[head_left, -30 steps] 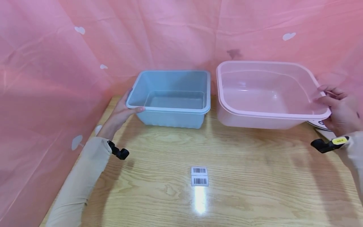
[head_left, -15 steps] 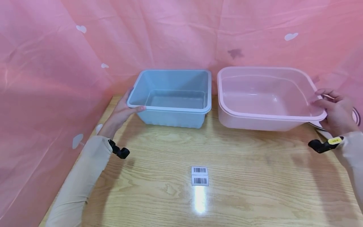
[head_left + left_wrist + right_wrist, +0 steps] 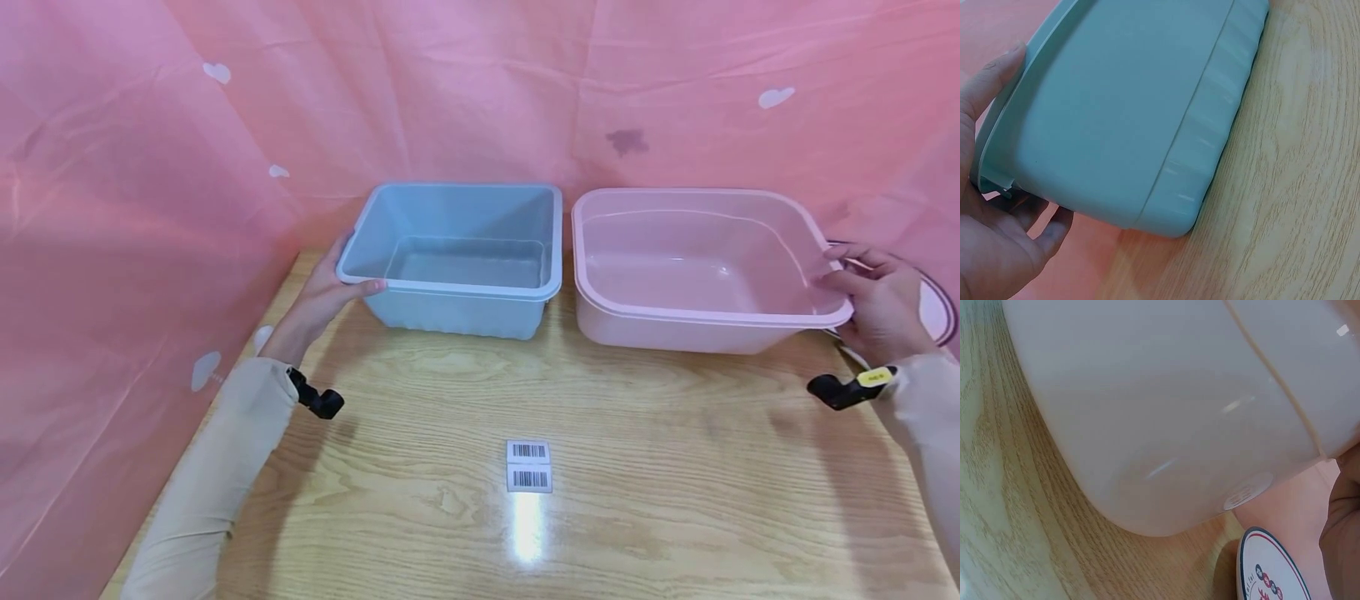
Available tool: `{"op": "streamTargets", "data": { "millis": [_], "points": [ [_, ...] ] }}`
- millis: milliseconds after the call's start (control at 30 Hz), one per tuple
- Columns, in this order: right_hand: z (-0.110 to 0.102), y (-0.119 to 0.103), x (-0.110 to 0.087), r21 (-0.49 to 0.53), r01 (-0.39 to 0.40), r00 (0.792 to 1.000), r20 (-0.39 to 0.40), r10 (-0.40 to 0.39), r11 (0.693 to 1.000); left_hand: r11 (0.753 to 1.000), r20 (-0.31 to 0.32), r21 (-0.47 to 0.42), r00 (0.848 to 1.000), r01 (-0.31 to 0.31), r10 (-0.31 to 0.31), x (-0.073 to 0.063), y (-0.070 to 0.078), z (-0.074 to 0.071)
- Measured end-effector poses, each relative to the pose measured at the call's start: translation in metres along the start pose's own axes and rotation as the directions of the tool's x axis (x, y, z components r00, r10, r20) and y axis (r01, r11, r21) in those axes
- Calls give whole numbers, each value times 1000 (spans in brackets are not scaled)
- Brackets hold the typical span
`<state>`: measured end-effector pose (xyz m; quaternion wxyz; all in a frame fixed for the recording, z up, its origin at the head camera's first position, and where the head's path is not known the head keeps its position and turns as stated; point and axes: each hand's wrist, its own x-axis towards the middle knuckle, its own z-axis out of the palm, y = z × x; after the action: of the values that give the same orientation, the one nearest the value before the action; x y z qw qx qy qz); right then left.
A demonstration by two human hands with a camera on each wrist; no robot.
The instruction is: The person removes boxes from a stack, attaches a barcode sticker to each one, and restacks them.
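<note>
Light-blue rectangular plastic tub (image 3: 453, 310) sits on the wood-grain desk (image 3: 420, 417), left hand (image 3: 322, 292) curled round its near-left corner. Right hand (image 3: 881, 300) pinches the pink rounded plastic basin (image 3: 675, 333) just beside it, base contact hard to tell; one-sided grip might tip it, so keep it level.

left hand (image 3: 324, 294), right hand (image 3: 885, 304) gripping, well apart

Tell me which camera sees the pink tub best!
The head view: it shows the pink tub from above, inside and nearly all the rim, though the right hand covers a bit. The right wrist view shows only part of its outside, with a pale sticker. The left wrist view doesn't show it.
</note>
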<state>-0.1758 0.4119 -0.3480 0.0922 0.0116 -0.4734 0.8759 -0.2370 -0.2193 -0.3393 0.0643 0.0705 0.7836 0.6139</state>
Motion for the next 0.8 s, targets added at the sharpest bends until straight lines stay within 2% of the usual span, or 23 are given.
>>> {"op": "streamTargets", "data": {
  "millis": [233, 600, 800],
  "points": [
    [-3, 2, 0, -2, -4, 1000, -18, 4, 1000, 1000, 5, -11, 1000, 4, -4, -1, 1, 2],
    [-10, 5, -4, -111, -33, 996, -83, 24, 993, 1000, -2, 7, 1000, -5, 5, -1, 1, 3],
    [-10, 3, -7, -139, -60, 995, -83, 48, 988, 1000, 8, 7, 1000, -18, 17, -2, 2, 4]
  ]
}}
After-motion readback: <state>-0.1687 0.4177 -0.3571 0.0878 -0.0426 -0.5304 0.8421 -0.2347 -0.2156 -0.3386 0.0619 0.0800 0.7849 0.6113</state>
